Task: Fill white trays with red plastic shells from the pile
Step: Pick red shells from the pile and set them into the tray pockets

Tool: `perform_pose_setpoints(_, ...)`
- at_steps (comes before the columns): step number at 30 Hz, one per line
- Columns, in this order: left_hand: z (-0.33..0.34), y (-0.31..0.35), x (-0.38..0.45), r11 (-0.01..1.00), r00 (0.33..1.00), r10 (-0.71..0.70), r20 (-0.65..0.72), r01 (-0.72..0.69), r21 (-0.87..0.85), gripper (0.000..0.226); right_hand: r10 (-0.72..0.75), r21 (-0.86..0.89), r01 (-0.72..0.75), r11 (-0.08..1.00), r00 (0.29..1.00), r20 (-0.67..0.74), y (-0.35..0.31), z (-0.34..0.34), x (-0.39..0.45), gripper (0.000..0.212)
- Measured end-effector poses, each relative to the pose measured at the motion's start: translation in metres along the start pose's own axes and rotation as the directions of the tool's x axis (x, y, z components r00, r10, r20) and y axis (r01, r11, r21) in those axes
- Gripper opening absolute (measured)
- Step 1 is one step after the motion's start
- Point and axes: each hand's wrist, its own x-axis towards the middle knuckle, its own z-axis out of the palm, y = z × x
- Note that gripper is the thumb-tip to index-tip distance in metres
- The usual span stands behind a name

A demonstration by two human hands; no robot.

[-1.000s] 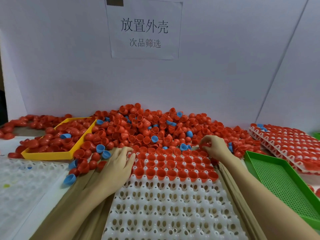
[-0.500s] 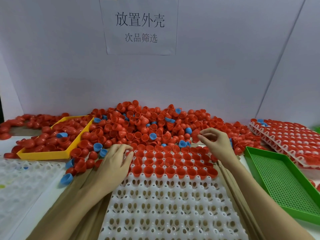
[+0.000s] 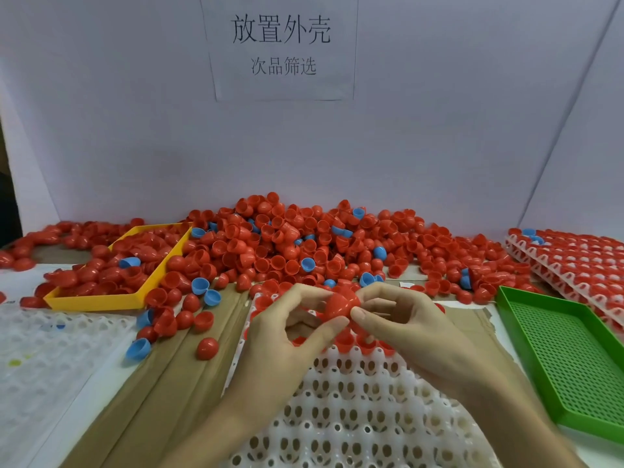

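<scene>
We work at a brown cardboard-covered tabletop against a pale wall with a printed paper sign. Our left hand and right hand together pinch one smooth round red plastic shell above the holed white plastic tray, near the glossy pile of red shells.
</scene>
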Motion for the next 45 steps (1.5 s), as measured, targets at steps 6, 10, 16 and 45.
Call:
perform_pose_setpoints(6, -0.009, -0.004, 0.008, 0.983, 0.989, -0.125, 0.081, 0.134, -0.122, 0.021, -0.114, -0.137, 0.078, 0.988, 0.953, -0.279, -0.008, -0.027, 0.017, 0.025)
perform_pose_setpoints(10, -0.012, -0.007, 0.008, 0.966, 0.98, -0.159, 0.119, 0.18, -0.187, 0.024, -0.186, -0.297, 0.051, 0.953, 0.876, -0.446, 0.002, -0.052, 0.036, 0.064)
perform_pose_setpoints(16, -0.025, -0.009, 0.013, 0.988, 0.984, -0.122, 0.132, 0.133, -0.075, 0.032, -0.232, -0.413, 0.034, 0.91, 0.868, -0.439, 0.026, -0.06, 0.04, 0.027)
perform_pose_setpoints(45, -0.116, -0.01, 0.027, 0.809, 0.841, -0.335, 0.424, 0.027, 0.587, 0.031, -0.248, -0.374, 0.069, 0.925, 0.856, -0.455, 0.039, -0.054, 0.024, 0.028)
